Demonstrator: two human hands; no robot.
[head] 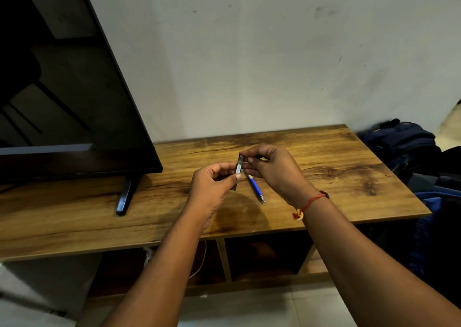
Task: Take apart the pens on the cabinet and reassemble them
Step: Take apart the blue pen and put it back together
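Pens: both hands, left hand (214, 182) and right hand (272, 169), pinch a dark pen barrel (238, 172) above the wooden cabinet (336, 177) by a scuffed wall (249, 52).

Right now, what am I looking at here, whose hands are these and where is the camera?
There is no machine here. One camera worn on a person's head looks down at their own bare hands over a wooden cabinet. The left hand and right hand together hold a dark pen above the top. A blue pen lies on the wood beneath them. A television stands at the left, and bags sit beside the cabinet at the right.
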